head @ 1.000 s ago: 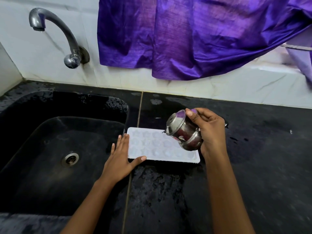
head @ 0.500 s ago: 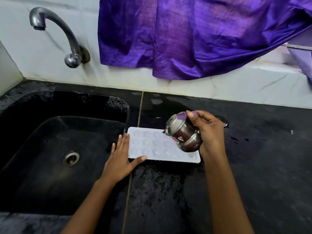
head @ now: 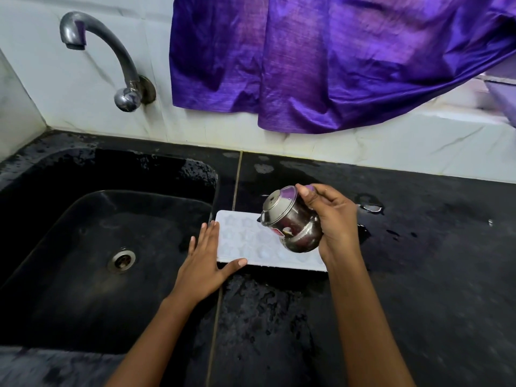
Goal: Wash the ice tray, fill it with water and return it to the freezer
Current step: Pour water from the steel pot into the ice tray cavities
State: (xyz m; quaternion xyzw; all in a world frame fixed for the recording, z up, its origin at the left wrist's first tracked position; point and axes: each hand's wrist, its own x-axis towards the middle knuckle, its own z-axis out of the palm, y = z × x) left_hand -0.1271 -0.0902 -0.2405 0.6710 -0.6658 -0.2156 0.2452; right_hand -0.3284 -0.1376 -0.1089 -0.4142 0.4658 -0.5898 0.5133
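**steel pot tipped over the ice tray beside the sink**

the white ice tray [head: 245, 241] lay flat on the wet black table [head: 418, 275], its left short end right at the edge of the black sink [head: 69, 261]. its moulded cells faced up, and whether they held water could not be told.

the left grip [head: 203, 263] was released: the fingers lay straight and together along the tray's left end, with the thumb spread out and touching the tray's near edge by the corner.

the right grip [head: 332, 219] was grasping a small steel pot [head: 293, 224], fingers curled round its belly and the thumb up by the neck. the pot hung above the right half of the tray, tilted so its mouth pointed left and away. no stream could be made out.

a drain [head: 121, 260] sat in the sink floor. a curved metal tap [head: 111, 48] came off the white wall above the sink, and a purple cloth [head: 321, 57] hung to its right. a small puddle [head: 370, 205] lay on the table just beyond the right grip.
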